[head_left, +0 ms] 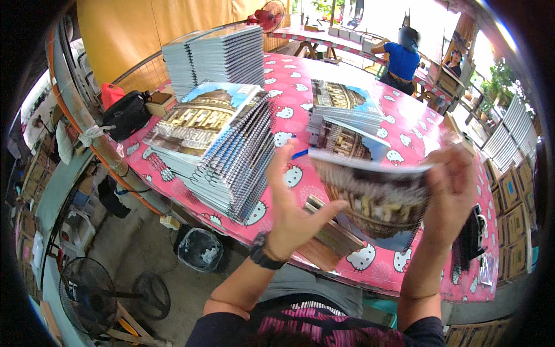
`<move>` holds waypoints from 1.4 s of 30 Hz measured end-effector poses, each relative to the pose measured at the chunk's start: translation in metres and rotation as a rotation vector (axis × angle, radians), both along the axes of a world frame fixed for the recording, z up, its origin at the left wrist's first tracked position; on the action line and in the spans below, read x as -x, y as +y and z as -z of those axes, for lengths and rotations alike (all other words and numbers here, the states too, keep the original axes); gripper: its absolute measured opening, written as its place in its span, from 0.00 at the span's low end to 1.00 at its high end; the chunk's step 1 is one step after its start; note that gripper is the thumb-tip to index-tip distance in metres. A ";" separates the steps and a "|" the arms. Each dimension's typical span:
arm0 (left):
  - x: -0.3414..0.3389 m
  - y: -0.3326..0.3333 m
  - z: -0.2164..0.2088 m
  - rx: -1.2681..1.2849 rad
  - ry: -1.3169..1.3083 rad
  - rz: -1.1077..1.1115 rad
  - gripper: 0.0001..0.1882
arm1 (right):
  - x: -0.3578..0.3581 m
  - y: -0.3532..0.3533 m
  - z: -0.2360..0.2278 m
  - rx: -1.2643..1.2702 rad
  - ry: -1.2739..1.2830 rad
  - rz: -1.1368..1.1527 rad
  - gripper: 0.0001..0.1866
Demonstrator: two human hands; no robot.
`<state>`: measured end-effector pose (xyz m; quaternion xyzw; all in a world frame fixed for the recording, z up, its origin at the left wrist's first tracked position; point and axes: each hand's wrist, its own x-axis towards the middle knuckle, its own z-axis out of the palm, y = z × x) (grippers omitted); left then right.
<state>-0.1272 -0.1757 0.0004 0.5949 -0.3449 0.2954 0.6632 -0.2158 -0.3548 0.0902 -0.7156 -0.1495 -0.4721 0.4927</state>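
My right hand (451, 194), smeared by motion, grips the right edge of a spiral notebook (376, 199). That notebook is tilted and bent, with a photo of a domed building on its cover. To its left, my left hand (295, 214) is empty, with fingers stretched and thumb apart. A wooden block (324, 246) lies below that hand at the near table edge. Just beyond the held notebook lie another photo-cover notebook (350, 141) and a low notebook stack (344, 98). A tall, uneven spiral notebook stack (211, 118) stands left of my left hand.
More notebooks stand in tall stacks (214, 58) at the back left of the pink patterned table (283, 78). A blue pen (300, 154) lies mid-table. A black bag (127, 115) sits at the left edge, a bin (199, 248) and fan (89, 295) below. A person in blue (402, 61) sits beyond.
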 end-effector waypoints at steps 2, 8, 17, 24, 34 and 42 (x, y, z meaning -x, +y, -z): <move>-0.001 0.016 -0.005 0.209 0.143 0.096 0.37 | -0.024 0.021 -0.038 -0.274 -0.155 0.019 0.17; -0.038 0.143 -0.067 0.303 0.053 -0.304 0.25 | -0.150 0.096 -0.056 -0.338 -0.035 -0.306 0.12; -0.130 0.231 -0.032 -0.026 0.170 -0.596 0.16 | -0.283 0.119 0.055 0.179 0.050 0.124 0.12; -0.142 0.198 -0.018 0.259 0.199 -0.664 0.25 | -0.304 0.132 0.062 -0.228 0.100 -0.149 0.13; -0.135 0.183 -0.028 0.108 0.078 -0.954 0.20 | -0.304 0.143 0.069 -0.302 0.121 -0.225 0.15; -0.142 0.186 -0.023 0.216 0.147 -0.758 0.12 | -0.294 0.125 0.063 -0.287 0.160 -0.231 0.17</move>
